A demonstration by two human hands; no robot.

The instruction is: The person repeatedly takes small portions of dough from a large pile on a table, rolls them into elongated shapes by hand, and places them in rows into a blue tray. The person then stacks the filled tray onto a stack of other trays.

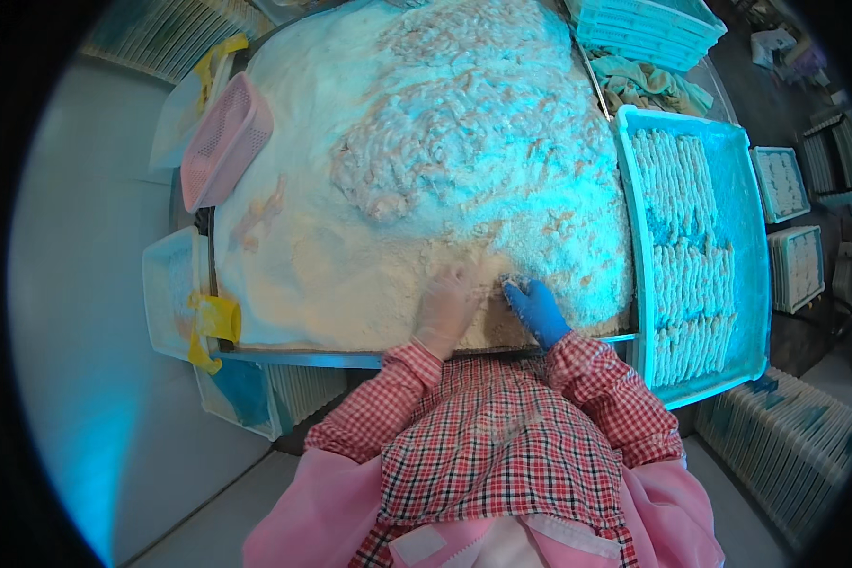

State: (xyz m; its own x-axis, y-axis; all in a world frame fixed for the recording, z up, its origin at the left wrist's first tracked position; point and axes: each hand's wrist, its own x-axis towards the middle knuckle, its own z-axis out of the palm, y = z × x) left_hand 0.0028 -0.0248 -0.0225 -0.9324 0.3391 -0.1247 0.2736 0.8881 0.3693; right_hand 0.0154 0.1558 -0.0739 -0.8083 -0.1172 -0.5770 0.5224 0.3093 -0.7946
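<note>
My left hand [448, 308], in a thin pale glove dusted with powder, rests on a flour-covered table near its front edge. Its fingertips blend into the loose white flour [341, 303], so their grip cannot be made out. Just to its right, my right hand [537, 310] wears a blue glove. Its fingers curl together at a floury, whitish bit that is too small to name. Beyond both hands spreads a large heap of flour-coated pale strips [445, 123], lumpy and tangled. A small flattened pinkish piece [260, 218] lies in the flour on the left.
At the right stands a light-blue tray [646, 284] with coated strips in three rows. Stacked blue baskets [648, 33] and a crumpled cloth [648, 85] are behind it. A pink basket [222, 142] sits on the left edge, near a yellow scoop-like item [218, 319]. Tray stacks [786, 431] flank me.
</note>
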